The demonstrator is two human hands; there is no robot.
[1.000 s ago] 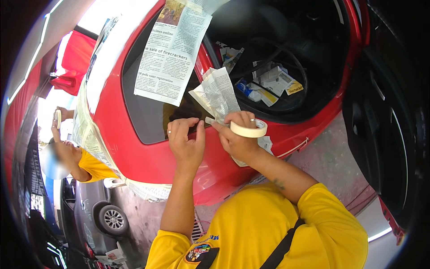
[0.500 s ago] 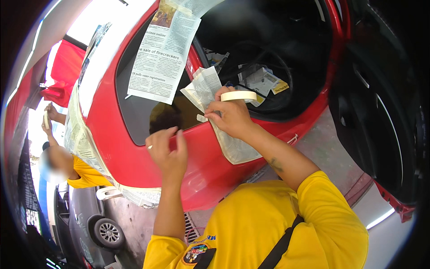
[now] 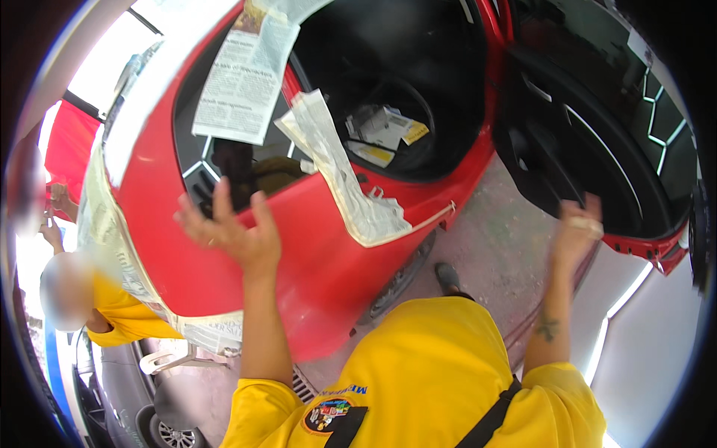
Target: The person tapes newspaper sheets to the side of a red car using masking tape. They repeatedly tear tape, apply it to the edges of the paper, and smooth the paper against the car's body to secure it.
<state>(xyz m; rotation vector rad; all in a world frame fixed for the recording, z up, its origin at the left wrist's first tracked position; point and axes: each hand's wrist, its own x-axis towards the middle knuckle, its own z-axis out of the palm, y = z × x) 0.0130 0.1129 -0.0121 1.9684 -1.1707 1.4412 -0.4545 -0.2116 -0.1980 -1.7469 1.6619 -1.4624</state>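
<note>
My left hand [image 3: 239, 231] is open, fingers spread, just above the red panel of a car [image 3: 299, 284] and below its dark side window [image 3: 198, 160]. Out to the right, my right hand [image 3: 571, 243] is blurred near the lower edge of the open car door [image 3: 597, 149]. A pale band across its fingers looks like the roll of masking tape [image 3: 585, 225]. Along the door opening hangs a crumpled newspaper strip [image 3: 336, 175] with a taped lower edge. A short tape piece [image 3: 308, 166] shows beside it. Another newspaper sheet [image 3: 243, 89] covers part of the side window.
At the left, another person in a yellow shirt [image 3: 123, 306] stands by the newspaper-masked rear of the car, hands raised. Behind them is a dark grey car [image 3: 123, 381]. Loose papers [image 3: 381, 131] lie inside the red car. A floor drain grate [image 3: 302, 384] is below.
My right hand has left the newspaper strip and swung right toward the open door. My left hand has spread its fingers and shifted slightly left. The view has turned right.
</note>
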